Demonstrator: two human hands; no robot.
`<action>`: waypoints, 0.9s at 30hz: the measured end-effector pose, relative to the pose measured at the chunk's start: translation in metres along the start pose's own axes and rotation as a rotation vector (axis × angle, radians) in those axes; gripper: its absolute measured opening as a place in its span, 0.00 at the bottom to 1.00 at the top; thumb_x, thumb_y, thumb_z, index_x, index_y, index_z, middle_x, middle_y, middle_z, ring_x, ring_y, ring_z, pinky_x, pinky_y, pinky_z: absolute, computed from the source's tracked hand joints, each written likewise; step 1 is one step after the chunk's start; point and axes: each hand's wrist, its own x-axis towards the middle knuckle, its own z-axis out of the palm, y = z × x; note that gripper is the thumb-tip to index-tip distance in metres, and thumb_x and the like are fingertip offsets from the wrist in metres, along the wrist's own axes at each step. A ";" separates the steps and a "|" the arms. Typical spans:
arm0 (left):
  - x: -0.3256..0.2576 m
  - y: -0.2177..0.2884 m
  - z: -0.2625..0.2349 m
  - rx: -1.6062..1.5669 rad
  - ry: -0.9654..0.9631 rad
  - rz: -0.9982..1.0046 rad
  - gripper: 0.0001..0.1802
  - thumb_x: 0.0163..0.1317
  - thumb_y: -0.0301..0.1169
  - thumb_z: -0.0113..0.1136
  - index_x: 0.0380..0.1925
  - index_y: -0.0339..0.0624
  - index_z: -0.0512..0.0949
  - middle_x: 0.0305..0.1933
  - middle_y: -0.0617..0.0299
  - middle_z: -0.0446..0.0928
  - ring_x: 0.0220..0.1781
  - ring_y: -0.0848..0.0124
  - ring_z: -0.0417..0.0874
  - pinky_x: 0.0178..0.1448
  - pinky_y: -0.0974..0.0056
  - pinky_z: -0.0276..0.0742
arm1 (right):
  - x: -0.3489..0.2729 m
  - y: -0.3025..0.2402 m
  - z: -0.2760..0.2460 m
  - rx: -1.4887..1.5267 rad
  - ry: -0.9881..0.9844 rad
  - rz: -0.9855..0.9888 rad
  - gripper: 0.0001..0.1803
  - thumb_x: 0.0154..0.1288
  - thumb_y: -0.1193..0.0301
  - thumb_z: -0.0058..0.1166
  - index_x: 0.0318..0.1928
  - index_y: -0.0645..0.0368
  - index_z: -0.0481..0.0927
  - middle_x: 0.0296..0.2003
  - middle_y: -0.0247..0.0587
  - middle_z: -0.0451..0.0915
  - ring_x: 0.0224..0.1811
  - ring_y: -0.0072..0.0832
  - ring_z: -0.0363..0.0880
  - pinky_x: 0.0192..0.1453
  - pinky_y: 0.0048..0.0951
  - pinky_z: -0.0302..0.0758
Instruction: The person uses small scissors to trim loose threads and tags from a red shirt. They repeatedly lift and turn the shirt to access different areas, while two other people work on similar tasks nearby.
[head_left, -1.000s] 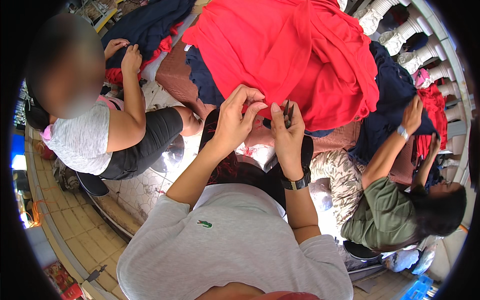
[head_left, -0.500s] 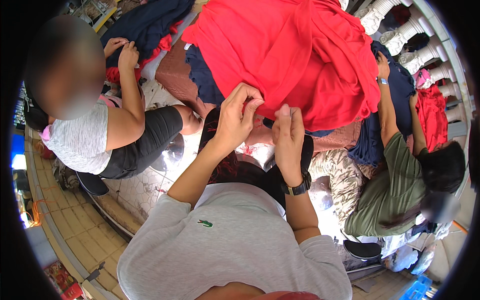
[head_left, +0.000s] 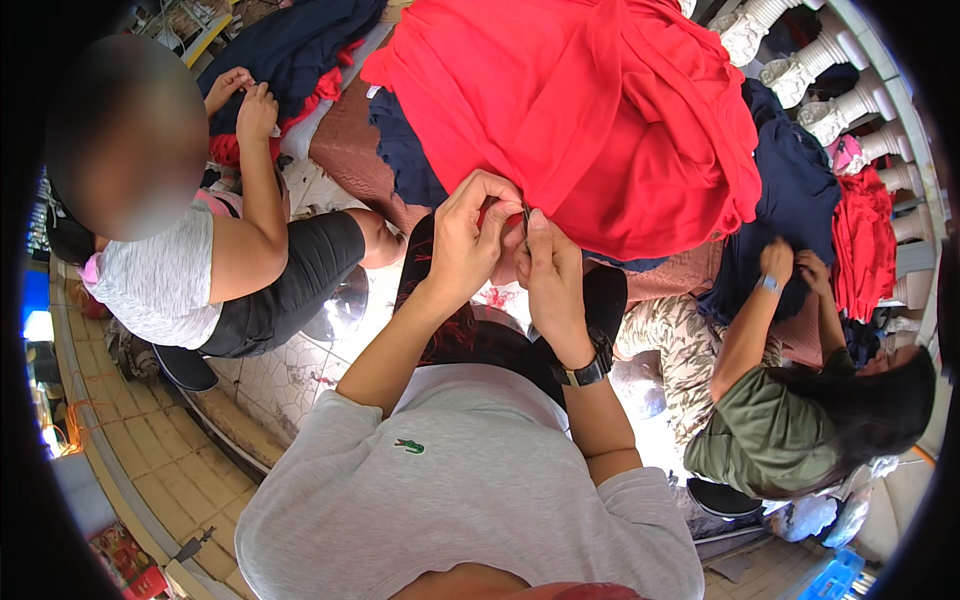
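A large heap of red cloth spreads over the surface before me. My left hand is closed at its near edge, with a bit of the red cloth pinched between thumb and fingers. Close against it, my right hand is closed on a small thin metal tool. The tool's tip points up at the pinched cloth edge; its exact kind is too small to make out. A dark watch sits on my right wrist.
Dark blue cloth shows beneath the red heap. A seated person at left handles dark blue and red cloth; another in green at right handles a dark blue pile. White balusters line the far right.
My right hand has moved left and up to meet my left hand, bringing the thin tool to the cloth edge. The person at right has drawn their hands back nearer along the dark blue cloth.
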 end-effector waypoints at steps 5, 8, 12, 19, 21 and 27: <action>-0.002 -0.006 -0.002 0.001 0.004 0.021 0.03 0.66 0.17 0.60 0.34 0.32 0.76 0.35 0.58 0.79 0.35 0.73 0.80 0.42 0.68 0.77 | 0.003 -0.001 0.000 -0.087 0.026 -0.036 0.27 0.83 0.58 0.43 0.30 0.66 0.79 0.18 0.31 0.69 0.21 0.16 0.64 0.27 0.26 0.63; -0.002 -0.003 -0.002 0.037 0.028 0.025 0.02 0.64 0.19 0.60 0.33 0.34 0.76 0.34 0.54 0.79 0.35 0.63 0.83 0.42 0.64 0.77 | 0.008 0.005 -0.001 -0.127 0.016 -0.051 0.26 0.81 0.58 0.45 0.28 0.65 0.77 0.18 0.31 0.69 0.21 0.17 0.64 0.27 0.28 0.62; -0.011 -0.024 -0.006 0.017 0.041 0.161 0.04 0.66 0.18 0.59 0.38 0.34 0.74 0.36 0.54 0.77 0.36 0.66 0.79 0.43 0.65 0.76 | 0.004 0.004 -0.014 -0.072 -0.009 -0.051 0.23 0.80 0.61 0.48 0.27 0.64 0.74 0.19 0.32 0.68 0.22 0.18 0.63 0.26 0.28 0.61; -0.037 -0.046 0.014 0.375 0.103 0.388 0.28 0.49 0.25 0.78 0.47 0.38 0.71 0.46 0.48 0.72 0.48 0.51 0.74 0.51 0.52 0.71 | 0.023 -0.014 -0.021 -0.387 0.243 -0.539 0.06 0.65 0.78 0.60 0.39 0.66 0.78 0.37 0.35 0.78 0.26 0.14 0.66 0.27 0.22 0.62; -0.032 -0.047 0.025 0.414 0.198 0.373 0.27 0.49 0.22 0.74 0.48 0.38 0.71 0.46 0.48 0.72 0.50 0.50 0.74 0.53 0.51 0.69 | 0.028 -0.011 -0.023 -0.330 0.172 -0.557 0.09 0.62 0.83 0.57 0.44 0.66 0.80 0.39 0.35 0.79 0.26 0.14 0.66 0.27 0.21 0.62; -0.010 -0.052 -0.011 0.230 0.200 0.292 0.17 0.46 0.10 0.56 0.36 0.37 0.77 0.43 0.49 0.76 0.48 0.50 0.78 0.53 0.55 0.73 | 0.024 -0.062 -0.036 -0.514 0.035 -0.553 0.25 0.57 0.90 0.51 0.53 0.60 0.85 0.37 0.42 0.78 0.25 0.21 0.69 0.30 0.21 0.65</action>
